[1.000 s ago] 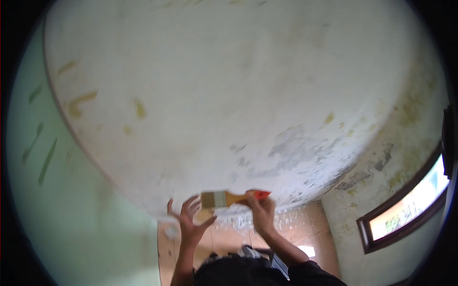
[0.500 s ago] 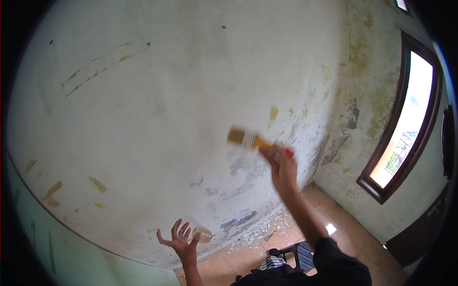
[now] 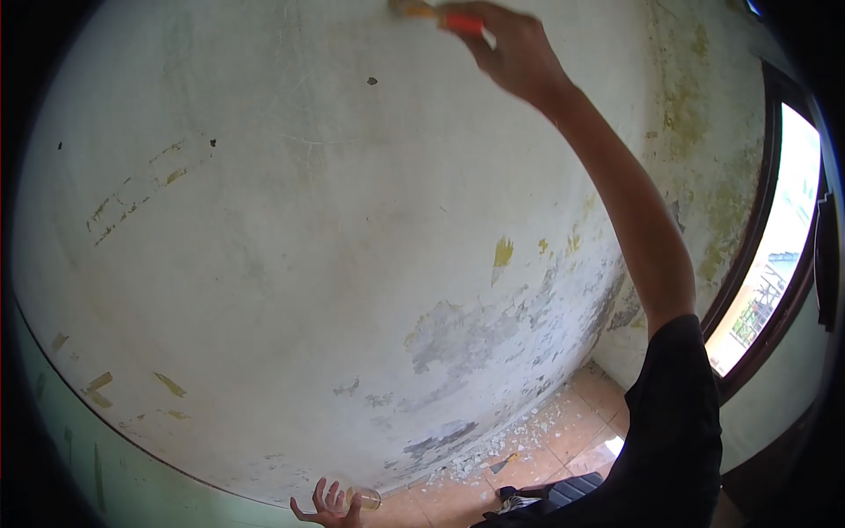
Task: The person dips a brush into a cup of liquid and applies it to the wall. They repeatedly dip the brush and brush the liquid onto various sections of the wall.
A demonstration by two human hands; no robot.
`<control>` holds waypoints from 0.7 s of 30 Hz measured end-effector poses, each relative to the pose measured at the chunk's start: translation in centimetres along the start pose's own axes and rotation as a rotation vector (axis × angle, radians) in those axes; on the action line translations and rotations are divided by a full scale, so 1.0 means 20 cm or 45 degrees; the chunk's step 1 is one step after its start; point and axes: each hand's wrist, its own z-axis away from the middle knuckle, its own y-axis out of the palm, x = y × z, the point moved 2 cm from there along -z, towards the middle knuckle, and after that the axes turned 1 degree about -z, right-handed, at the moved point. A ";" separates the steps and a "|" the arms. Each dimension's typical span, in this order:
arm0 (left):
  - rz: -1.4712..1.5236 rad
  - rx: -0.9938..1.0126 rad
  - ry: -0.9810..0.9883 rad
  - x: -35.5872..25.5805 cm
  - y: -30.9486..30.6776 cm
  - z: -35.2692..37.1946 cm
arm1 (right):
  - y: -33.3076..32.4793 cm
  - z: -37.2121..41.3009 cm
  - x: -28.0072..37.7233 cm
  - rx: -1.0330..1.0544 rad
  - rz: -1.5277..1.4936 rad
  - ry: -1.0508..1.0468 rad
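Observation:
High on the stained white wall (image 3: 299, 229), my right hand (image 3: 519, 53) is wrapped around a paintbrush (image 3: 418, 9) with an orange-red handle end. The brush head is blurred at the top edge of the view, close to the wall; contact is hard to judge. At the bottom, my left hand (image 3: 330, 509) has curved, spread fingers around a clear cup (image 3: 368, 499) holding some pale brownish contents. The cup is tilted in view, and part of it hides behind the thumb.
Peeling grey patches (image 3: 458, 339) mark the lower wall. Flaked paint (image 3: 493, 444) litters the tiled floor (image 3: 563, 422), where a scraper (image 3: 503, 463) lies. A dark plastic stool (image 3: 572, 490) stands below me. At right is a dark-framed window (image 3: 775, 238).
My right hand has risen with the paintbrush from mid-wall to the top of the view. The left hand and cup appear lower in the frame, as the view has tilted upward.

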 end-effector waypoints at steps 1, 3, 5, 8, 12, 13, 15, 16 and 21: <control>0.187 -0.089 -0.190 -0.07 0.03 0.01 | 0.02 0.10 0.01 0.075 0.051 -0.015; 0.387 -0.192 -0.369 -0.03 0.09 0.02 | 0.02 0.27 0.03 0.143 0.107 -0.118; -0.164 -0.023 0.068 0.06 0.10 0.02 | 0.00 0.41 0.12 0.162 0.084 -0.182; -0.393 0.016 0.204 -0.05 0.13 0.01 | -0.03 0.65 0.29 0.233 -0.020 -0.151; 0.040 -0.026 -0.030 -0.04 0.15 -0.02 | -0.07 1.01 0.51 0.426 -0.128 -0.084; -0.076 0.028 0.048 -0.04 0.13 -0.04 | -0.08 1.06 0.57 0.447 -0.174 -0.040; -0.194 0.089 0.122 -0.07 0.10 -0.03 | -0.14 1.09 0.64 0.519 -0.257 0.066; 0.183 0.038 -0.146 -0.11 0.10 -0.03 | -0.16 1.08 0.66 0.583 -0.334 0.164; 0.348 0.000 -0.285 -0.19 0.07 -0.02 | -0.16 0.80 0.47 0.732 -0.604 0.702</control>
